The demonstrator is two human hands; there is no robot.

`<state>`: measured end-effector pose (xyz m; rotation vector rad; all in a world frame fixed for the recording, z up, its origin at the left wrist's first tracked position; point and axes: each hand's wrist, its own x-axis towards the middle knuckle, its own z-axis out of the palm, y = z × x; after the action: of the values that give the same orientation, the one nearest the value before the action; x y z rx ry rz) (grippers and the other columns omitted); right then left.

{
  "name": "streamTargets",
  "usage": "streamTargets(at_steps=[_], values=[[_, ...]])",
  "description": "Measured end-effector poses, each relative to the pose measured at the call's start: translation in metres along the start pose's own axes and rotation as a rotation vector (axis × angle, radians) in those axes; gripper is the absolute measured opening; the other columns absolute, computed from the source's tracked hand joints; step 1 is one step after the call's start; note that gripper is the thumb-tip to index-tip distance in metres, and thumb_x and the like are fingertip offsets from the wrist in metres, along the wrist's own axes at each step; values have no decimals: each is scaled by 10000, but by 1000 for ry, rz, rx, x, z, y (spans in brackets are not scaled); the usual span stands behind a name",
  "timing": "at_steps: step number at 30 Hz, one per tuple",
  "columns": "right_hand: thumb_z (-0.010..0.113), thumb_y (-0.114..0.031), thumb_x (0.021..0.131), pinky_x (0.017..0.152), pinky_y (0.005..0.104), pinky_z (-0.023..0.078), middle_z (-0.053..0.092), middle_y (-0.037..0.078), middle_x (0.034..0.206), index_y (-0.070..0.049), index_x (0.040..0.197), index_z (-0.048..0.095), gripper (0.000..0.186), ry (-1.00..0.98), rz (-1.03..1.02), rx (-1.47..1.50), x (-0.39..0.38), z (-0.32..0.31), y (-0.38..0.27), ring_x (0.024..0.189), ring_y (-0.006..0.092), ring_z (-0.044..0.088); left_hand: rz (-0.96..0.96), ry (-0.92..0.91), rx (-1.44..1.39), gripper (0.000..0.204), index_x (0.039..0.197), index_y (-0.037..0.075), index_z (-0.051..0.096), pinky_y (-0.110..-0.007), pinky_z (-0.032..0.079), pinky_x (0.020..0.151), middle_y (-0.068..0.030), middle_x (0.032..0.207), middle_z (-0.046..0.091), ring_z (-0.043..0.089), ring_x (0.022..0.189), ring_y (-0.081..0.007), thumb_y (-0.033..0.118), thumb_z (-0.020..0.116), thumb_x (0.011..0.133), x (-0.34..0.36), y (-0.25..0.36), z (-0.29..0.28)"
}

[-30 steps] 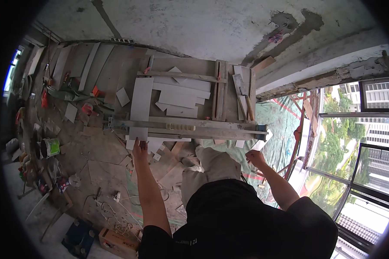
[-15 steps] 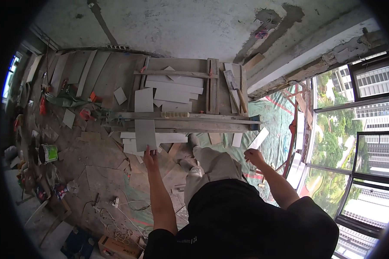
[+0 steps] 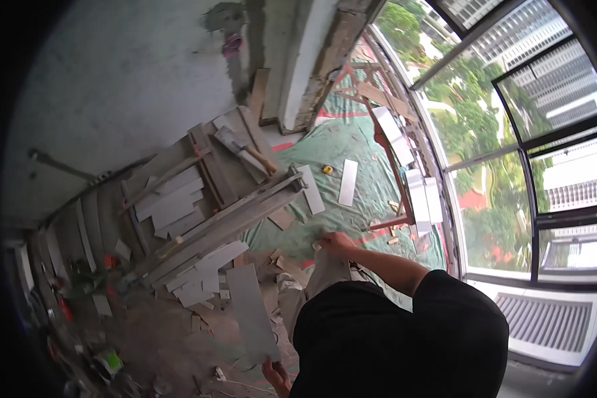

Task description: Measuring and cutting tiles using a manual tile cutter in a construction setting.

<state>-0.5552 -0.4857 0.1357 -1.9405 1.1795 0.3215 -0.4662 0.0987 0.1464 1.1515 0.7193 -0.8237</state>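
My left hand [image 3: 275, 371], low in the view, grips the end of a long pale tile strip [image 3: 252, 308], now off the bench. My right hand [image 3: 333, 241] is by my trouser leg with fingers curled; what they hold, if anything, I cannot make out. Left of it stands the wooden work board [image 3: 225, 186] with stacked white offcuts [image 3: 169, 205], a pale-handled tool [image 3: 249, 149] and a long metal rail tool with a cream grip [image 3: 174, 244] along its near side.
A green sheet [image 3: 335, 142] covers the floor on the right, with loose strips [image 3: 347, 182] and a yellow tape measure [image 3: 327, 169]. A red frame [image 3: 398, 159] bearing white pieces stands along the window. Offcuts, cables [image 3: 239, 381] and a bucket [image 3: 111, 361] lie left and below.
My left hand has pulled the tile strip off the rail tool and down toward me. The view has turned toward the window; my right hand stays curled near my leg.
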Motion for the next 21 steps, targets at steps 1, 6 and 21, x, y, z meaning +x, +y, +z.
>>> streamTargets(at_steps=[1, 6, 21], values=[[676, -496, 1003, 891, 527, 574, 788, 213, 1057, -41, 1067, 793, 474, 34, -44, 44, 4, -2, 10, 1031, 415, 750, -42, 87, 52, 450, 1443, -12, 619, -388, 557, 937, -103, 1297, 724, 701, 1127, -245, 169, 714, 1042, -5, 5, 10], [614, -587, 1054, 927, 523, 566, 781, 232, 1085, -57, 1165, 785, 568, -19, -56, 237, 20, -38, 86, 1051, 431, 741, 9, -179, 571, 361, 1307, -50, 692, -352, 525, 872, -94, 1169, 732, 673, 1005, -190, 181, 746, 1035, 12, 28, 154], [796, -359, 1041, 999, 364, 589, 769, 85, 1253, 7, 1355, 718, 488, 81, 181, 1452, -41, -267, 414, 1131, 210, 734, -210, -1003, 1482, 341, 1297, -36, 747, -319, 523, 1003, -46, 1216, 779, 682, 1088, -114, 228, 743, 1081, 135, -129, 741]])
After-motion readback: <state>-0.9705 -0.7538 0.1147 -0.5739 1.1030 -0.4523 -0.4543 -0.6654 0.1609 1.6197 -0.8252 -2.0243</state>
